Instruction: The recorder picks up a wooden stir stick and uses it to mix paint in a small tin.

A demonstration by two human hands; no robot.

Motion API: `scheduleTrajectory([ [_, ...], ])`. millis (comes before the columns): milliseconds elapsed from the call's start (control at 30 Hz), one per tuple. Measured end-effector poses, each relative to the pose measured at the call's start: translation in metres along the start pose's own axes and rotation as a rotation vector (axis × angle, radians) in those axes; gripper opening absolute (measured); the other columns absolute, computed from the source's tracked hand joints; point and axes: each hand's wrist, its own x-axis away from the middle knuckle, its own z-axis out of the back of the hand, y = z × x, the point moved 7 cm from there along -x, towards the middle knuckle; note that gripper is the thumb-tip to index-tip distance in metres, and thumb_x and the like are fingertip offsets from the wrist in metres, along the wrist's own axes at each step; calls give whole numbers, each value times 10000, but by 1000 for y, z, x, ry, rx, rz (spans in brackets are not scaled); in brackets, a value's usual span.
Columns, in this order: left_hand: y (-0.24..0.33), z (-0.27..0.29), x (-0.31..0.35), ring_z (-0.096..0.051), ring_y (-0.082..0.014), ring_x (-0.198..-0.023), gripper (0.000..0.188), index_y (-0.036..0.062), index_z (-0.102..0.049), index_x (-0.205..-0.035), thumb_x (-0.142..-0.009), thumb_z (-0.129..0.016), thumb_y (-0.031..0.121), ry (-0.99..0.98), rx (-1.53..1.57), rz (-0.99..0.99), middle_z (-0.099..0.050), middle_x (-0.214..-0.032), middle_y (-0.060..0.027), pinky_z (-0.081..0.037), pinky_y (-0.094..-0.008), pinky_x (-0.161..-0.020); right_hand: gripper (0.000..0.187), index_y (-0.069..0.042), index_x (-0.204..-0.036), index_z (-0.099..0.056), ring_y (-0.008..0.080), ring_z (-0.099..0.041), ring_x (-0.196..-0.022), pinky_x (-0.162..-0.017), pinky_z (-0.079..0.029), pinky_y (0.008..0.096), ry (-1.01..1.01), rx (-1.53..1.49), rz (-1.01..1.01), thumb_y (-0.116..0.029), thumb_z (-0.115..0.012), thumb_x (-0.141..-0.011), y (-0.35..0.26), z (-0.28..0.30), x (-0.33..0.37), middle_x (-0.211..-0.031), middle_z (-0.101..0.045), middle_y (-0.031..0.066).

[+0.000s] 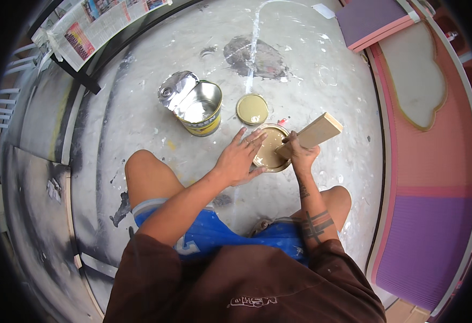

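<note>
On the floor before me stands a round can of tan paint [266, 153], its top open. A flat wooden stick [317, 133], broad like a short plank, leans to the upper right with its lower end at the paint's surface. My right hand [302, 156] is closed around its lower part. Resting against the left rim of the can, my left hand [240, 160] has its fingers stretched and spread. Just beyond the can lies a round lid [252, 110], tan on its upper face. How deep the stick goes cannot be seen.
Left of the lid stands a larger metal tin [203, 127], its silvery top peeled back. Newspaper [93, 33] covers a dark-framed surface at the far left. A pink and purple panel [429, 231] lines the right, with a purple block [373, 22] at its far end.
</note>
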Motion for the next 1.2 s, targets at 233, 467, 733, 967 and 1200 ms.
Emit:
scheduleTrajectory([
  [233, -6, 6, 41, -135, -292, -1558, 766, 53, -483, -1490, -1005, -345, 630, -17, 101, 36, -238, -1663, -141, -62, -535, -1256, 223, 46, -841, -698, 179, -702, -722, -710, -567, 316, 9, 52, -23, -153, -724, -938, -5, -3, 0, -769, -725, 101],
  [467, -13, 15, 61, -135, -437, -1535, 686, -3, -522, -1443, -1011, -447, 524, 36, 278, 150, -226, -1623, -289, -49, -648, -1214, 184, 100, -810, -682, 177, -683, -704, -709, -571, 320, 108, 56, 123, -24, -648, -941, -29, -10, 7, -769, -713, 113],
  [733, -29, -23, 64, -205, -491, -1498, 742, -39, -331, -1539, -1022, -438, 482, -297, 408, 334, -235, -1598, -337, -73, -669, -1199, 217, 36, -906, -594, 228, -658, -715, -723, -595, 416, 266, -107, 157, -155, -659, -988, 2, -25, -10, -789, -649, 129],
  [967, -60, -22, 55, -254, -520, -1467, 750, -46, -289, -1550, -1038, -407, 490, -338, 517, 520, -245, -1587, -347, -146, -649, -1202, 276, 61, -889, -586, 273, -666, -717, -716, -598, 438, 138, -336, 68, -182, -685, -975, 16, -46, -19, -780, -651, 164],
  [1200, -57, -31, 40, -324, -507, -1439, 878, -40, -146, -1580, -1003, -511, 513, -352, 663, 455, -222, -1583, -365, -264, -570, -1196, 307, 2, -921, -447, 290, -651, -771, -757, -583, 490, -187, -226, -26, -161, -706, -935, 8, -39, 11, -788, -619, 175],
])
